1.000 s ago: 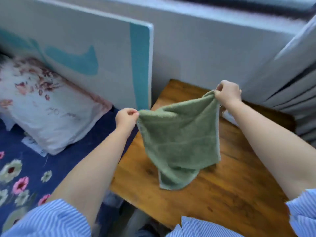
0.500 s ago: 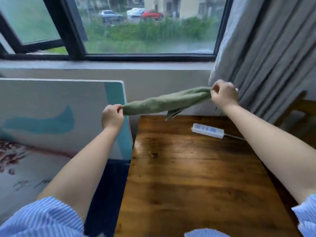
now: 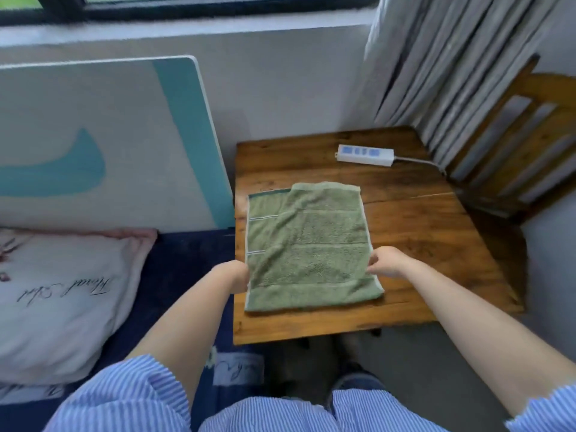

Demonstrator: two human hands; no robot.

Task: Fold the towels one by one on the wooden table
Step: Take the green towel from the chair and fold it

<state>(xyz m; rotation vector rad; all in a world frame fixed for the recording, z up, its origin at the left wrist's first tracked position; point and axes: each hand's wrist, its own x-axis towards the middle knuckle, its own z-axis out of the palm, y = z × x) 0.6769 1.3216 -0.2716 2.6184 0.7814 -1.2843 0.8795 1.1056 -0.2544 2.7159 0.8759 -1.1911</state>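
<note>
A green towel (image 3: 307, 244) lies spread flat on the left half of the wooden table (image 3: 420, 232), its far left corner folded over a little. My left hand (image 3: 233, 274) grips the towel's left edge near the front. My right hand (image 3: 388, 263) pinches the right edge at about the same depth. Both hands rest low at the table surface.
A white power strip (image 3: 364, 154) with its cable lies at the table's back right. A wooden chair (image 3: 511, 135) and grey curtain (image 3: 436, 63) stand to the right. A white and teal board (image 3: 109, 141) leans left of the table, above a pillow (image 3: 56, 300).
The towel was held stretched in the air between both hands; now it lies flat on the table, and both hands have come down and toward me along its side edges.
</note>
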